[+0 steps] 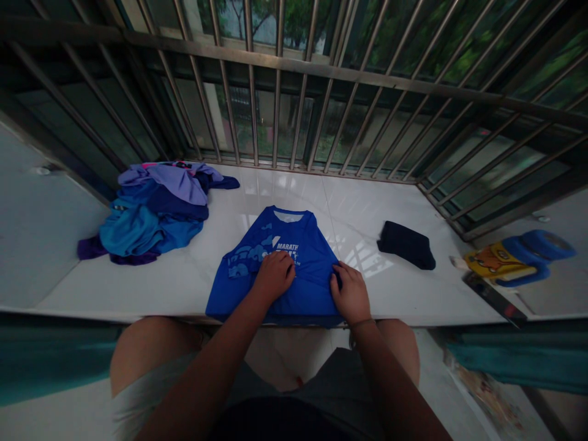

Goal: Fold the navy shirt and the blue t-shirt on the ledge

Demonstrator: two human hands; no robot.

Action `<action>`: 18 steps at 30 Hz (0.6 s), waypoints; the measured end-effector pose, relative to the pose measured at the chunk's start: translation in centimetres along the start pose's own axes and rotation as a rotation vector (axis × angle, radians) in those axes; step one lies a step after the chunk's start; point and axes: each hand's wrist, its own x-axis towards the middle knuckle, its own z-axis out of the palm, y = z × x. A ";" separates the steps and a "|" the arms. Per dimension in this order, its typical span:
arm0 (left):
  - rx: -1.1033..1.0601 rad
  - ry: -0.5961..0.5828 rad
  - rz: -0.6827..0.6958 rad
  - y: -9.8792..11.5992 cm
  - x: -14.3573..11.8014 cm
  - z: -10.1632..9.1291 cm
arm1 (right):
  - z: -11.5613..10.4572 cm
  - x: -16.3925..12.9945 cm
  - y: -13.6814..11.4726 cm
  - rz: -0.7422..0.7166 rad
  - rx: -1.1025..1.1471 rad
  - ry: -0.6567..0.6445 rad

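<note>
A blue T-shirt (309, 245) with white lettering and a pale blue pattern lies on the white ledge, neck pointing away from me. One sleeve is folded inward across its left side. On the chest, just below the print, my left hand (275, 275) has its fingers curled closed onto the cloth. My right hand (353, 294) grips the shirt's right edge, with thumb and fingers bent together there. The fingertips of both hands are partly hidden. The shirt's lower edge reaches the front of the ledge.
A heap of purple and blue clothes (158, 211) lies to the left. Right of the shirt is a dark folded cloth (407, 245). Farther right are a yellow and blue bottle (505, 257) and a dark flat box (493, 298). Metal bars (321, 67) stand behind the ledge (151, 291).
</note>
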 end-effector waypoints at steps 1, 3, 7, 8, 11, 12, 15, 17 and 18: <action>0.002 -0.005 0.000 0.0 0.0 0.0 | 0.0 0.0 0.0 0.000 0.000 -0.003; 0.007 -0.017 0.000 -0.1 0.0 0.2 | 0.0 0.0 0.0 0.000 0.001 -0.010; -0.013 0.060 -0.041 -0.4 -0.2 0.7 | 0.0 0.0 0.0 -0.004 -0.001 -0.007; -0.025 0.089 -0.046 -0.4 -0.3 0.7 | 0.0 0.0 0.0 -0.007 -0.002 -0.004; -0.047 0.083 0.022 -0.4 -0.5 0.6 | 0.0 0.0 0.0 -0.007 0.002 0.003; -0.047 0.038 0.067 -0.3 -0.6 0.5 | 0.0 0.0 0.0 -0.006 0.003 0.003; -0.028 -0.129 0.165 0.0 -0.6 0.4 | 0.0 0.0 0.0 -0.007 0.001 0.001; -0.010 -0.170 0.151 0.1 -0.5 0.6 | 0.0 0.0 0.0 -0.005 -0.002 -0.004; 0.001 -0.160 0.121 0.1 -0.5 0.8 | 0.0 0.0 0.0 -0.002 -0.001 -0.006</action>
